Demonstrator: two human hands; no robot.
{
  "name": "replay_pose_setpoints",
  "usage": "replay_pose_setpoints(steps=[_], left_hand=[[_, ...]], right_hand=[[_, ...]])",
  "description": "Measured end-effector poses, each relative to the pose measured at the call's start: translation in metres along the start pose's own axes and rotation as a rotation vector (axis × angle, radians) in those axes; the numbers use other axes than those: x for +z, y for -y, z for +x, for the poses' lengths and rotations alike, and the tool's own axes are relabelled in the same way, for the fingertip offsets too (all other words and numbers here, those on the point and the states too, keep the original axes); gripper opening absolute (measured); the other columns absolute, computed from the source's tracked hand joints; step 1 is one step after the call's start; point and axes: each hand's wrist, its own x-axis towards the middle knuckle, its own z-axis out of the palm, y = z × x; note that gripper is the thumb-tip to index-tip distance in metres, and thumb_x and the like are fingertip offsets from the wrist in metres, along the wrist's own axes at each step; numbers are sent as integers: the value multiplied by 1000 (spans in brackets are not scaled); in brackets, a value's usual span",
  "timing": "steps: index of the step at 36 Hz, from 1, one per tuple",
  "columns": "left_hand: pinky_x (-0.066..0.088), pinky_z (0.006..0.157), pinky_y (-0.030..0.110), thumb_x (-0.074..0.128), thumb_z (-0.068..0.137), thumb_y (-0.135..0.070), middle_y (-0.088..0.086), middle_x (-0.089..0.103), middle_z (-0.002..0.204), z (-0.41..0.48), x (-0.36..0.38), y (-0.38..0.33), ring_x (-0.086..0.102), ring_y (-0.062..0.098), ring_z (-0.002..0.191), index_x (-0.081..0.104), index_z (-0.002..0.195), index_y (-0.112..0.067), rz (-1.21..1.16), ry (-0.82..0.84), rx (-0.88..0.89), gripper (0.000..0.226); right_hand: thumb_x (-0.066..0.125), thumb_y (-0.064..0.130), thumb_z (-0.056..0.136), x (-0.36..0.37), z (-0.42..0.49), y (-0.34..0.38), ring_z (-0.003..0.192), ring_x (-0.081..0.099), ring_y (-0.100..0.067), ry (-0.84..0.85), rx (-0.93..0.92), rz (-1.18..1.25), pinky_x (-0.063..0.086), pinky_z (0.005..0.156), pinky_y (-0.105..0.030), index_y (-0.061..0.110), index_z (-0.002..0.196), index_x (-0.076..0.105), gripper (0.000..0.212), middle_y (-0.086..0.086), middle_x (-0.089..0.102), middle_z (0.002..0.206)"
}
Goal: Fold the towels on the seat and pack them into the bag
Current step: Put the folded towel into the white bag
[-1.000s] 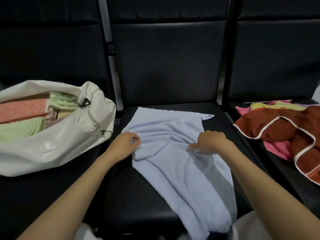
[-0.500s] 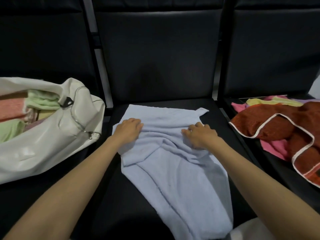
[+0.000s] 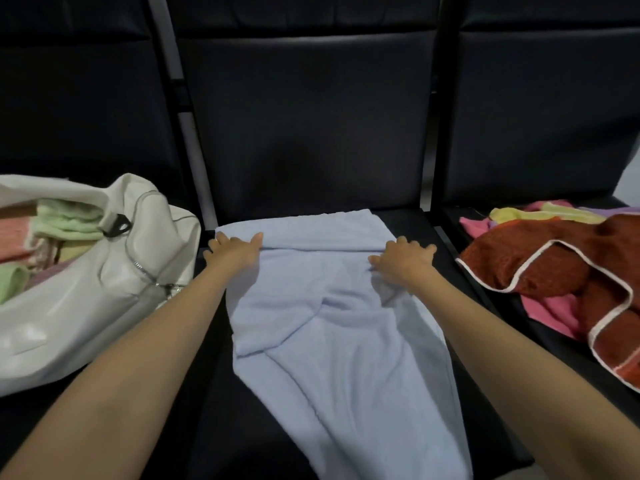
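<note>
Both arms were stretched far forward, bare along their whole visible length, the left forearm [image 3: 138,341] and the right forearm [image 3: 519,341] angling slightly inward toward the hands. The left hand [image 3: 235,252] lay palm down, its fingers [image 3: 221,241] straight and a little spread, the thumb pointing toward the other hand. The right hand [image 3: 403,259] sat level with it and well apart, also palm down, knuckles slightly raised, fingers extended, thumb turned inward. Both wrists looked straight.

I see the towel [image 3: 346,358] spread on the middle seat [image 3: 214,410], with the bag [image 3: 86,306] holding folded towels [image 3: 65,220] to its left and a heap of towels [image 3: 554,265] to its right.
</note>
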Motion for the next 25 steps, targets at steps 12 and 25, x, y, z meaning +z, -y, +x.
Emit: replay_pose_setpoints(steps=[12, 25], left_hand=[[40, 99, 38, 51, 96, -33, 12, 39, 140, -99, 25, 45, 39, 32, 127, 43, 137, -16, 40, -8, 377, 45], [42, 73, 27, 72, 84, -21, 3, 59, 89, -120, 47, 83, 55, 18, 84, 63, 91, -9, -649, -36, 135, 16]], right_hand=[[40, 38, 98, 0, -70, -20, 117, 47, -32, 30, -188, 184, 42, 89, -37, 15, 130, 50, 41, -11, 45, 133], [60, 30, 88, 28, -90, -52, 101, 56, -30, 53, 68, 294, 45, 75, -33, 10, 107, 52, 28, -14, 56, 122]])
